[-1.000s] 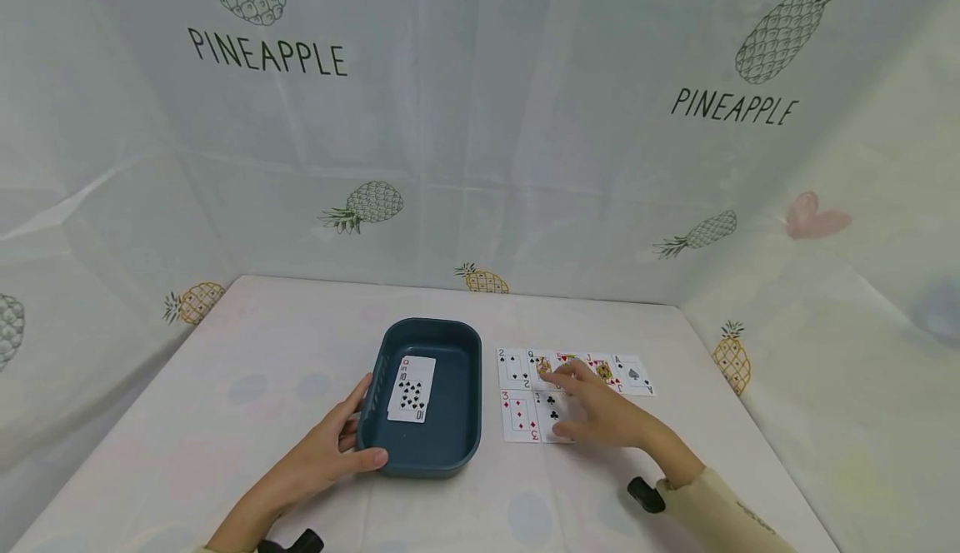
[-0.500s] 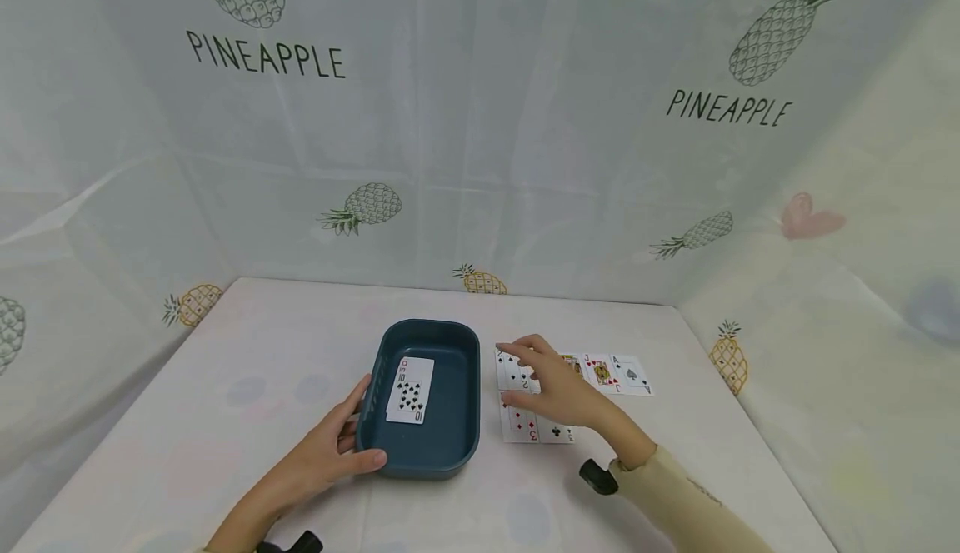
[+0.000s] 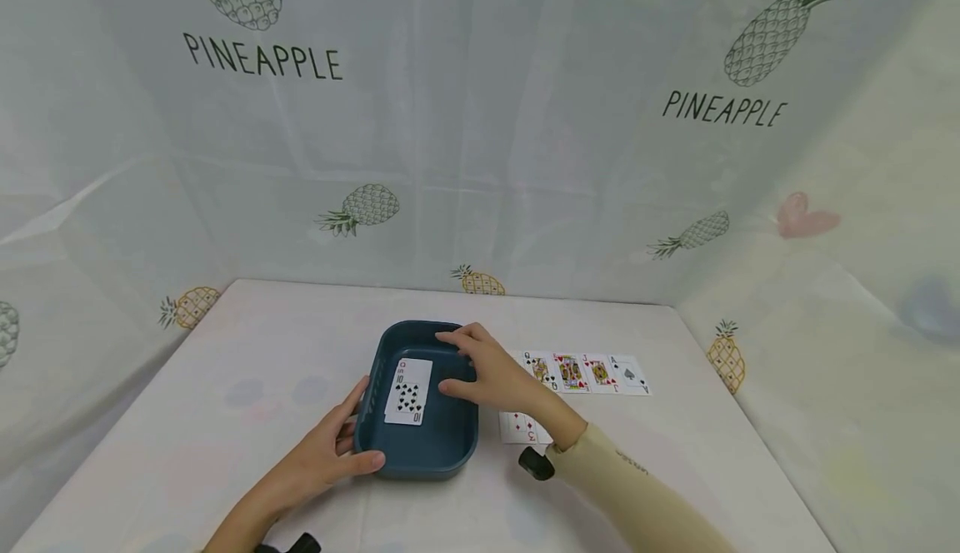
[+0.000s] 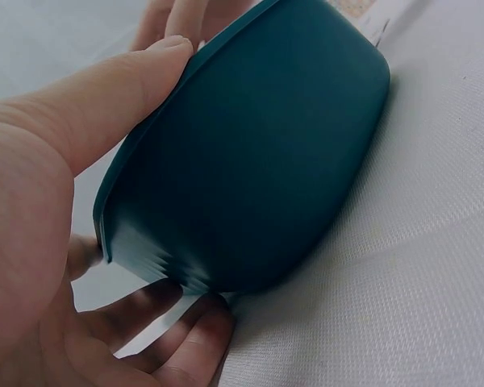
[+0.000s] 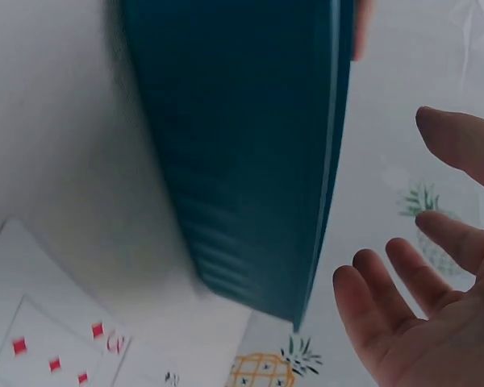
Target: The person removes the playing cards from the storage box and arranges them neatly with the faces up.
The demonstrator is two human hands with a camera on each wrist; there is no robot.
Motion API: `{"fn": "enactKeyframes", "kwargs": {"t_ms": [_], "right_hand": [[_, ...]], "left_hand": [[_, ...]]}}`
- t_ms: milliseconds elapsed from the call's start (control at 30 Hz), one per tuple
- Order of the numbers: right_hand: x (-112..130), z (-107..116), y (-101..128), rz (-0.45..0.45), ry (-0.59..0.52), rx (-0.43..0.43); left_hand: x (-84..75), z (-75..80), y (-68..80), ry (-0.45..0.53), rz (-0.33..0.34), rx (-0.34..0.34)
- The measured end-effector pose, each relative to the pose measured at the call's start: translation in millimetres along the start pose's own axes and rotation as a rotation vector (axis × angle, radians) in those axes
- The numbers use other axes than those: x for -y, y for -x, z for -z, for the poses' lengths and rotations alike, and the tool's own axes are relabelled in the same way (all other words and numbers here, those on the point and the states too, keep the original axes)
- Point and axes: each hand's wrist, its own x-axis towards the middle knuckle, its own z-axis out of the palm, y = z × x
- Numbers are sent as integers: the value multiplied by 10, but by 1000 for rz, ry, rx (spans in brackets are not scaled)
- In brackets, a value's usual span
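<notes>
As the bare left hand (image 3: 322, 449) comes up first on the left, its thumb is over the rim and its fingers curl against the outer wall, gripping a dark teal, smooth-walled, rounded rectangular tray (image 3: 442, 445) by its near left side. And there's the tray, sitting on the white tablecloth with pale round spots (image 3: 187, 386)! Inside, left of centre, lies a white rectangular playing card, the ten of spades (image 3: 408, 392), face up over at least one other card whose edge peeks out. Next, the bare right hand (image 3: 491, 374), reaching in over the tray's right side, fingers apart and loosely bent, holding nothing; the right wrist view shows a gap between fingertips and tray wall. Below that wrist, a white card with red diamonds (image 3: 516, 427) lies on the cloth, partly covered by the forearm in its beige sleeve (image 3: 630, 495). And on to the far right, side by side in a face-up row: a queen (image 3: 540, 371), a red-suited king (image 3: 572, 373), a red-suited jack (image 3: 601, 373), and finally the ace of spades (image 3: 629, 375)!
</notes>
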Motion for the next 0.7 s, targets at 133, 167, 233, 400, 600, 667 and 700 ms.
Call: {"fn": "enactKeyframes", "kwargs": {"t_ms": [133,167,233,400,600,667,700], "right_hand": [[-21,-170,-108,8,39,20],[-25,-208,-128,8,49,22],[-33,-277,-161,9,72,24],[-50,-407,-222,17,157,24],[-52,-512,-312,26,191,11],[-62,-546,-337,30,203,5],[-64,-560,-344,26,217,2]], "left_hand": [[-6,-5,3,5,-4,4],[-7,-7,4,7,-5,4],[-7,-10,2,5,-7,4],[-3,-7,-8,0,-6,5],[8,1,-21,-18,-4,-1],[12,1,-23,-12,-5,2],[11,2,-23,-7,-7,7]]}}
